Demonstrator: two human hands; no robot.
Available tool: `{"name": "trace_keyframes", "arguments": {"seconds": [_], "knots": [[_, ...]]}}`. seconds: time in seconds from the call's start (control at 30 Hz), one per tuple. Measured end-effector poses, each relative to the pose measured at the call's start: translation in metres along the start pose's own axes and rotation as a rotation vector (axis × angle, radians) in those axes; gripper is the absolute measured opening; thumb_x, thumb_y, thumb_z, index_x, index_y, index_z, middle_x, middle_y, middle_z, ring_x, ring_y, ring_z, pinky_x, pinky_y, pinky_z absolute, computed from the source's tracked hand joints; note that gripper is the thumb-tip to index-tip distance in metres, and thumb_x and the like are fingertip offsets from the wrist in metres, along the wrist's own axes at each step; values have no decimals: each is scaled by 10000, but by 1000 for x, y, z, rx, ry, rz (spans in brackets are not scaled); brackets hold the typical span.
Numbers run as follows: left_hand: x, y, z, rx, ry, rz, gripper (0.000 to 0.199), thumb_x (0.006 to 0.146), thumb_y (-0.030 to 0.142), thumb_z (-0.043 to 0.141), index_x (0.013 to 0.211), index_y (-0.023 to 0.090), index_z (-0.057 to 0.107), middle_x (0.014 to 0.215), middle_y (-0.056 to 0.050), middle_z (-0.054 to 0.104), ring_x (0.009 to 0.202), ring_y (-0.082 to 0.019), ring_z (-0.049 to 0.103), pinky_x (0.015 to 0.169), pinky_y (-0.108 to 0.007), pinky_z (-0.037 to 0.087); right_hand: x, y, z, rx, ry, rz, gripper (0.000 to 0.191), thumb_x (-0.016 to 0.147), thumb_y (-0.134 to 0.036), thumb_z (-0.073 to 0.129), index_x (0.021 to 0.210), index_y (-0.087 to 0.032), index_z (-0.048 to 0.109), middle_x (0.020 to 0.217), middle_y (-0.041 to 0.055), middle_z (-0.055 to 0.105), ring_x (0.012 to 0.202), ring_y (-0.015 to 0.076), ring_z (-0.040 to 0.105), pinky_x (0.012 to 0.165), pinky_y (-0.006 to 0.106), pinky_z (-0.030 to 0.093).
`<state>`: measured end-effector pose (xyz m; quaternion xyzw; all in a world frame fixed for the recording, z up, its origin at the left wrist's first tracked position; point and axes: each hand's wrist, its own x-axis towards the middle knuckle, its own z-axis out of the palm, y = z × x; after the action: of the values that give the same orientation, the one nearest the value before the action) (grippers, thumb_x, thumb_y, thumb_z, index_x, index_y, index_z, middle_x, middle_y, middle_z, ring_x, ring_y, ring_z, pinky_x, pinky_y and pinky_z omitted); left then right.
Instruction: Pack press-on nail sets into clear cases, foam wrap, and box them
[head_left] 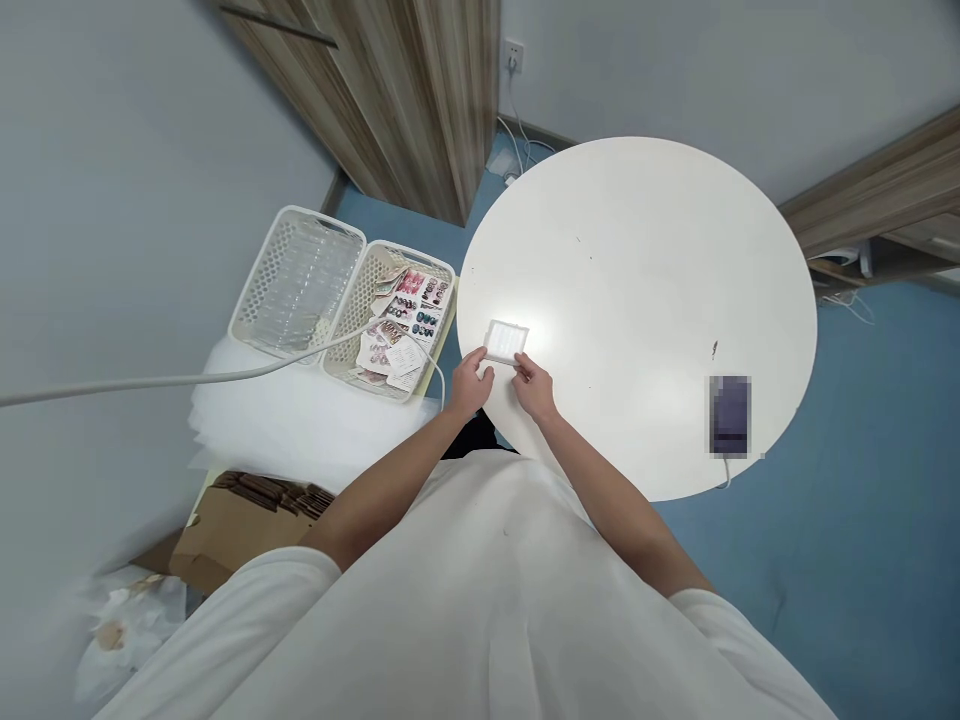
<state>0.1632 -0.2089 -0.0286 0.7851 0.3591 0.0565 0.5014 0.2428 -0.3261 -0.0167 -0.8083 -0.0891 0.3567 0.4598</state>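
A small clear plastic box with a pale inside is at the near left part of the round white table. My left hand grips its near left corner, thumb and fingers closed on the edge. At the near right corner, my right hand pinches the box between thumb and fingers. Glare from the tabletop falls around it, and what the box contains is too small to make out.
Left of the table, one white basket holds clear plastic boxes. Another basket holds cards with press-on nails. White sheets and flattened cardboard lie nearer. A white cable crosses the baskets. A blurred dark device lies at the table's right.
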Motion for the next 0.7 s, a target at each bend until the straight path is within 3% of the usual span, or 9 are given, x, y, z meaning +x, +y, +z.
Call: {"name": "trace_keyframes", "arguments": {"seconds": [0.33, 0.7], "knots": [[40, -17, -25, 29, -27, 72, 467, 805, 183, 475, 1272, 170, 472, 1333, -86, 470, 1235, -203, 434, 1047, -364, 370, 30, -25, 27, 9, 48, 1, 548, 734, -136, 418, 1275, -187, 481, 1395, 52, 412, 1103, 162, 558, 1001, 355, 419], [40, -16, -31, 57, -56, 127, 480, 785, 175, 499, 1265, 159, 477, 1329, -94, 479, 1235, -218, 435, 1070, -384, 336, 32, -24, 29, 80, 104, 3, 526, 704, -134, 449, 1218, -197, 540, 1355, 58, 462, 1052, 161, 578, 967, 339, 442]]}}
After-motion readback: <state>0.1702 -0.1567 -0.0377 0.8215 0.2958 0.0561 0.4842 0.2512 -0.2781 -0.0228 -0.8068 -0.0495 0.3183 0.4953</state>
